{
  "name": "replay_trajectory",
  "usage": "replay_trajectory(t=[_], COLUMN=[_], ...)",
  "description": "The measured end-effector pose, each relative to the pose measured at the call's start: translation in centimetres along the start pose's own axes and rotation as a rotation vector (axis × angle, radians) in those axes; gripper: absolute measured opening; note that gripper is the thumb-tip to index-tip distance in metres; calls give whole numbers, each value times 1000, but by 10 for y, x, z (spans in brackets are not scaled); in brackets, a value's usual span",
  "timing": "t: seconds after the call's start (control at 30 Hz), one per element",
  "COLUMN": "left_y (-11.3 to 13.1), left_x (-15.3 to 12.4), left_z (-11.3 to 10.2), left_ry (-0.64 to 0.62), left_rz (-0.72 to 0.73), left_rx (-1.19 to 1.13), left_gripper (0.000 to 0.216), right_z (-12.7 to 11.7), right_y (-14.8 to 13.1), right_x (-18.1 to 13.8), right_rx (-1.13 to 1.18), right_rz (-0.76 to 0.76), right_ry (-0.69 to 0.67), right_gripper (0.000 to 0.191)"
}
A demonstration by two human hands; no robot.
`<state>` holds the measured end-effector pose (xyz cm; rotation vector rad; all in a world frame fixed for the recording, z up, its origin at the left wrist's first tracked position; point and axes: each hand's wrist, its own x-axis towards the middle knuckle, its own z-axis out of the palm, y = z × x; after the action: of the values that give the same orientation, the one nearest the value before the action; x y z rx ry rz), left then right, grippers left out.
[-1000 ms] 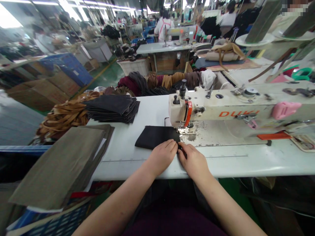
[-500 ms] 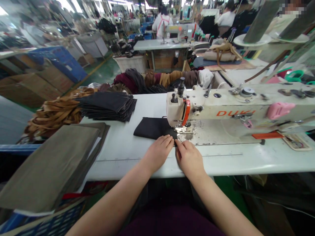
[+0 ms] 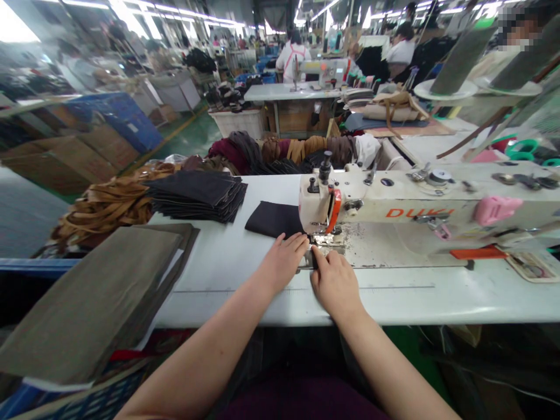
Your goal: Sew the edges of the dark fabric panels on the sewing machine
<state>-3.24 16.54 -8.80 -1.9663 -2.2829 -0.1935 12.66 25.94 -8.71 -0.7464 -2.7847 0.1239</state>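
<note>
A folded piece of black fabric [image 3: 272, 219] lies on the pale table, its right end under the head of a white sewing machine [image 3: 318, 204]. My left hand [image 3: 283, 263] rests flat on the near edge of the fabric, fingers stretched toward the presser foot [image 3: 322, 240]. Close beside it, my right hand [image 3: 336, 281] has its index finger extended to the fabric's near corner by the foot, with the other fingers curled in. That corner seems pinched there, though the thumb is mostly hidden. The needle tip cannot be made out.
A stack of black fabric pieces [image 3: 196, 195] sits at the back left. Grey-brown panels [image 3: 96, 291] overhang the table's left side, with tan straps [image 3: 102, 213] behind them. Fabric bundles [image 3: 301, 153] line the far edge. An orange strip [image 3: 479, 252] lies by the machine's right end.
The black fabric has shifted away from me and slightly right, toward the machine's far side. My left hand has slid forward with it. The camera view has tipped up a little.
</note>
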Motion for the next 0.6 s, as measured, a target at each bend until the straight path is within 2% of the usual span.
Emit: replay_trajectory(t=[0.47,0.6], left_y=[-6,-11], left_x=[7,16], left_z=[0,-4], left_ry=[19,89], left_rz=[-25,0], left_rx=[-80,-190], left_gripper=[44,37], right_z=[6,26], right_y=[2,8], right_x=[-4,-6], right_rx=[-9,-20], right_rz=[-26,-56], right_ry=[77,153], right_gripper=[53,54])
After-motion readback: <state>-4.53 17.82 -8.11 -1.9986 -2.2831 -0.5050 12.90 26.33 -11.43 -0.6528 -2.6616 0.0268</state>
